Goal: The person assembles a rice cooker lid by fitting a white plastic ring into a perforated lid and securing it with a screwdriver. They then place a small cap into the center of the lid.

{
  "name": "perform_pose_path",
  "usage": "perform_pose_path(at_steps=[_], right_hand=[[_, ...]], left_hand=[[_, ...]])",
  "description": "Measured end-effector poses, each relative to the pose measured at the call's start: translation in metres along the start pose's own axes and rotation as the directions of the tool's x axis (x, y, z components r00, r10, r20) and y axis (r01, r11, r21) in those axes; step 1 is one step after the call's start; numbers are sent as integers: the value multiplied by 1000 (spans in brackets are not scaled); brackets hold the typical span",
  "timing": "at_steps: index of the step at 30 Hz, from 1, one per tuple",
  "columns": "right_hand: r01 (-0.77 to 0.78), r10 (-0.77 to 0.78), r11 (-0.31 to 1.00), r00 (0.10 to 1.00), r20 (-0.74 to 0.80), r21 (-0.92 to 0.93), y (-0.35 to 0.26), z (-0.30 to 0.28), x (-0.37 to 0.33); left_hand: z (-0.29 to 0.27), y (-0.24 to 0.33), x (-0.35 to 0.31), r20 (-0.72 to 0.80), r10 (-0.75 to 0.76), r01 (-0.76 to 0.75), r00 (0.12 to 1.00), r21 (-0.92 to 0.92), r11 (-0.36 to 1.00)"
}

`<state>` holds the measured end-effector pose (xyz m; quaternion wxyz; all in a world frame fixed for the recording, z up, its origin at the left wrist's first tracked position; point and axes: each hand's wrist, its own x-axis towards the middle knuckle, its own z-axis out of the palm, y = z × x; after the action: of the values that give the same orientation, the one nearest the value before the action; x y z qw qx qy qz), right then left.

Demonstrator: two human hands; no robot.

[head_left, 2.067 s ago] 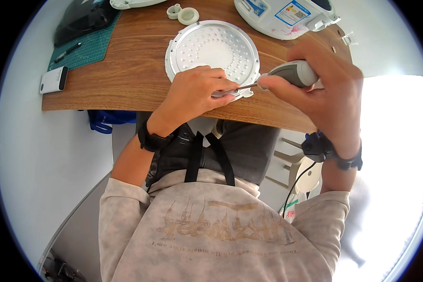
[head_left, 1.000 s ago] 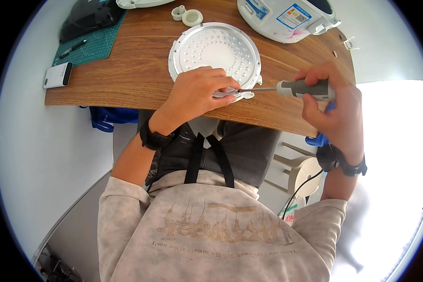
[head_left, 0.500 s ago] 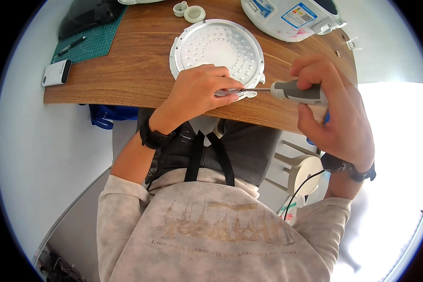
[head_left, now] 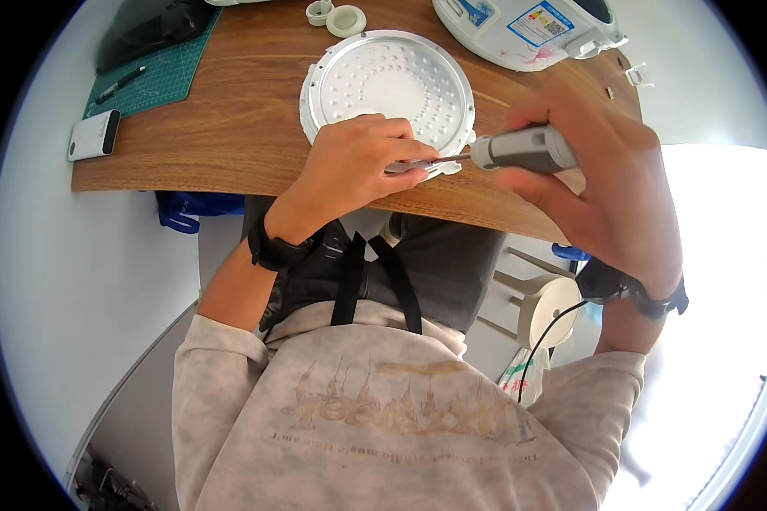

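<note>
A round white lid plate (head_left: 392,89) with rings of small dimples lies at the table's near edge. My left hand (head_left: 362,162) is closed on its near rim, thumb and fingers pinching there. A screwdriver (head_left: 524,149) with a grey and white handle lies almost level, its shaft pointing left to the rim beside my left fingertips. The tip's exact contact is hidden by those fingers. My right hand (head_left: 609,179), partly blurred, holds the handle from the right between thumb and fingers.
A white appliance body (head_left: 520,43) with stickers stands at the back right. Beyond the plate lie small white round parts (head_left: 346,21). Leftward are a green cutting mat (head_left: 158,81), a pen (head_left: 121,85), a power bank (head_left: 94,136) and a black object (head_left: 153,34). A stool (head_left: 550,311) stands below the table.
My right hand has rolled around the screwdriver handle, and its fingers sit differently. The handle end has risen, so the shaft slants slightly. My left hand keeps its hold on the rim.
</note>
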<state>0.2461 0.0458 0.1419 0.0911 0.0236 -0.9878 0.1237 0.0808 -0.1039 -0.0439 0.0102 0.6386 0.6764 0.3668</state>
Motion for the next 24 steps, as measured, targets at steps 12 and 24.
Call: perform_pose_path(at_steps=[12, 24], right_hand=[[-53, -36, 962, 948, -317, -268, 6, 25, 5], [-434, 475, 873, 858, -192, 222, 4, 15, -33]], left_hand=[[2, 0, 0, -20, 9, -9, 1000, 6, 1000], [0, 0, 1, 40, -33, 33, 999, -21, 999]])
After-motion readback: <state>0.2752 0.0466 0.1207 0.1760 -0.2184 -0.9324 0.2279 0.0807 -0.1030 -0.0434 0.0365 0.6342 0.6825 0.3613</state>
